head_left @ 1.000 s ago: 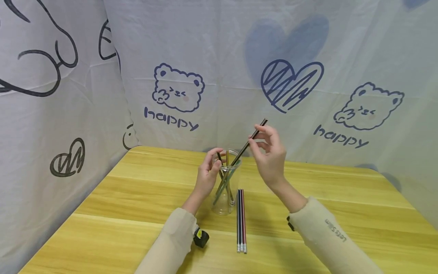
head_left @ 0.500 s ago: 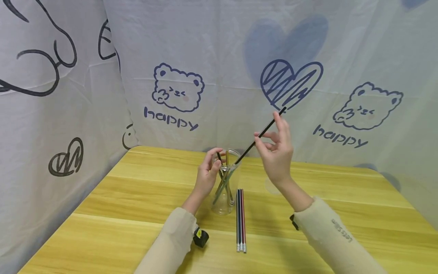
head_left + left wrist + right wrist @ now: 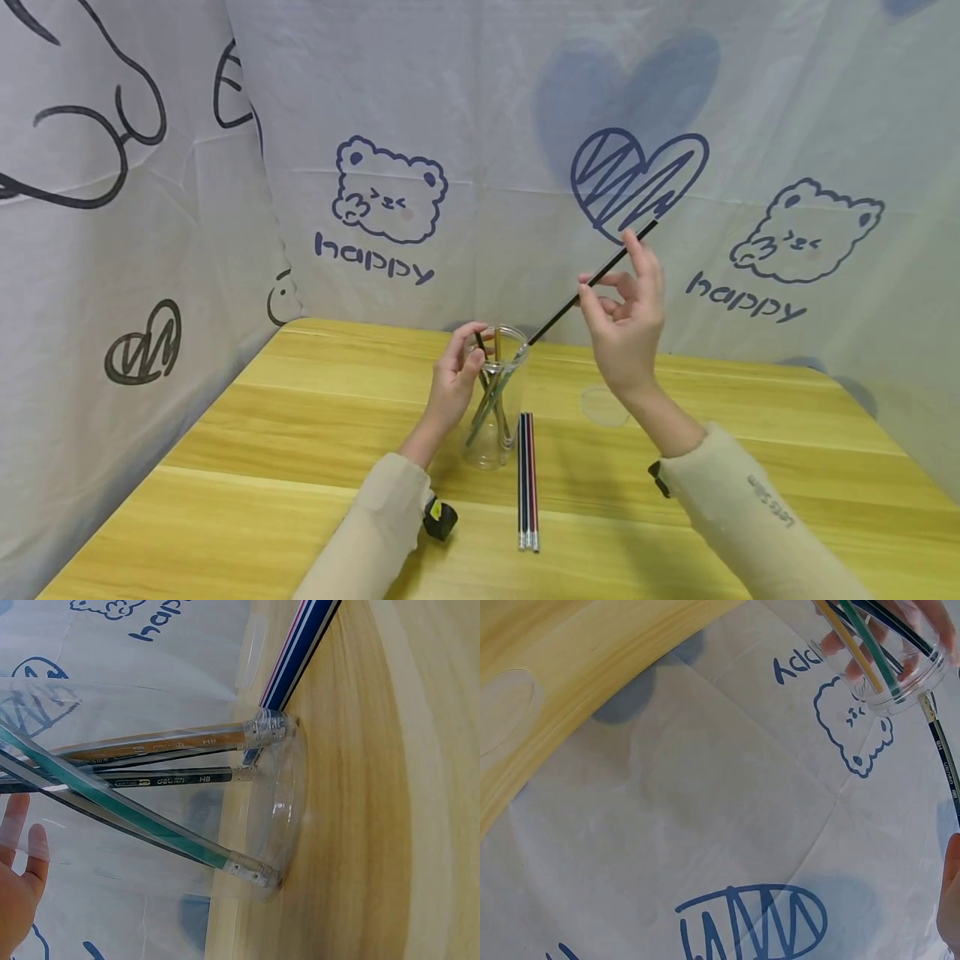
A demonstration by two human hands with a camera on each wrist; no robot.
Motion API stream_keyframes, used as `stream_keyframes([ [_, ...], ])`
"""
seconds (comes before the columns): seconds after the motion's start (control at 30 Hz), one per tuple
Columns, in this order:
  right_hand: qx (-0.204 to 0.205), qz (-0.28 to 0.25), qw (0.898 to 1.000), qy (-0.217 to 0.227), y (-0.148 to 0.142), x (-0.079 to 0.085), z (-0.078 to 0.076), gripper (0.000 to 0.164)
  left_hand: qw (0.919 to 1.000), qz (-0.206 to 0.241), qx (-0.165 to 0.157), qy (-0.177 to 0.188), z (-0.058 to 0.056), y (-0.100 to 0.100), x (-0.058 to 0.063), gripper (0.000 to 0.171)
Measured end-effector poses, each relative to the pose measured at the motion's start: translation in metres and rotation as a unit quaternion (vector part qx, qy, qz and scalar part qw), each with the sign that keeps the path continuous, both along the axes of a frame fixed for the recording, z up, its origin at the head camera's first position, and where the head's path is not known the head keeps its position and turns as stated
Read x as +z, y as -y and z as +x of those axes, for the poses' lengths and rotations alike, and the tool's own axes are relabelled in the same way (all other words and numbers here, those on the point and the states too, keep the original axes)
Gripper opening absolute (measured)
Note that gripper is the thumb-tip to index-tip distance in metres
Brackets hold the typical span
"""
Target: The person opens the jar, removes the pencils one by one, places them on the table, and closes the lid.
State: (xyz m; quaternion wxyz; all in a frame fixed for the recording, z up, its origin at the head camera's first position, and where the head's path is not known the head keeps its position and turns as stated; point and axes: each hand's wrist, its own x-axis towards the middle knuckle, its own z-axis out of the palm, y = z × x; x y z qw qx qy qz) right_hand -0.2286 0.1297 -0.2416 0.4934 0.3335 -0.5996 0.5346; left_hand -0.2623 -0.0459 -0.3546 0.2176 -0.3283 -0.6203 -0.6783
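Right hand: the person's right hand (image 3: 628,325) pinches a slim black pencil (image 3: 558,315) between thumb and fingers.
Pinched pencil: slanted, lower end close by the jar's rim; whether it touches, cannot tell.
Left hand: the left hand (image 3: 452,382) is curled round the upper part of a clear, cylindrical plastic jar (image 3: 489,457).
Jar: upright on the yellow wood-grain tabletop (image 3: 300,433), mouth uppermost.
Jar contents: one orange-yellow pencil (image 3: 180,741), one green pencil (image 3: 142,802) and dark pencils, leaning crosswise, metal-banded ends down.
Loose pencils: three dark and red pencils (image 3: 528,479), side by side, just right of the jar.
Disc: clear round disc (image 3: 604,406), flat, beyond the loose pencils.
Sleeves: cream (image 3: 375,521), on both arms.
Backdrop: white cloth (image 3: 495,250) printed with blue bears, hearts and "happy".
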Motion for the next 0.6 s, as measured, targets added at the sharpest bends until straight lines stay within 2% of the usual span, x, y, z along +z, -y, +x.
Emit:
stream_keyframes([
  [0.17,0.004,-0.003,1.0,0.0,-0.001,-0.001,0.002,0.056,1.0,-0.005,0.007,-0.003,-0.001,0.0,-0.001,0.068],
  [0.37,0.0,-0.016,1.0,0.024,-0.01,-0.002,0.005,0.055,1.0,-0.002,-0.003,-0.002,-0.001,0.001,0.0,0.069],
  [0.6,-0.004,-0.006,0.999,0.046,-0.017,-0.01,0.006,0.054,1.0,0.0,-0.005,-0.007,-0.001,0.001,-0.001,0.07],
])
